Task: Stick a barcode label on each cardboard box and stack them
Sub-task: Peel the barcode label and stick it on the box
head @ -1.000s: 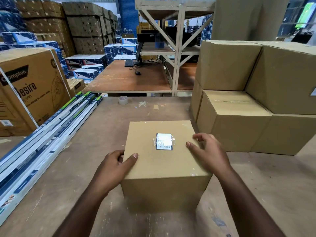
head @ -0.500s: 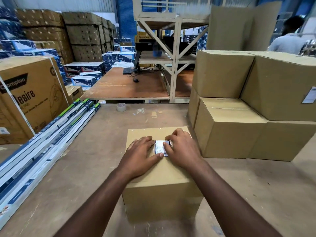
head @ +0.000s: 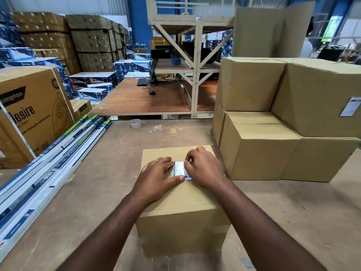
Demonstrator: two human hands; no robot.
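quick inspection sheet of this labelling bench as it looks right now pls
surface: worn wooden table, scuffed, tape scraps at the far edge.
job's things: cardboard box in front; barcode label on its top; stacked boxes at right, one with a side label.
clutter: tape roll; long tube cartons at left; printed carton.
hands: left hand flat, thumb at the label; right hand on the label's right edge, fingers bent.
cables: wires near the keyboard and mouse on the far desk.
surroundings: warehouse, stacked cartons, metal rack.
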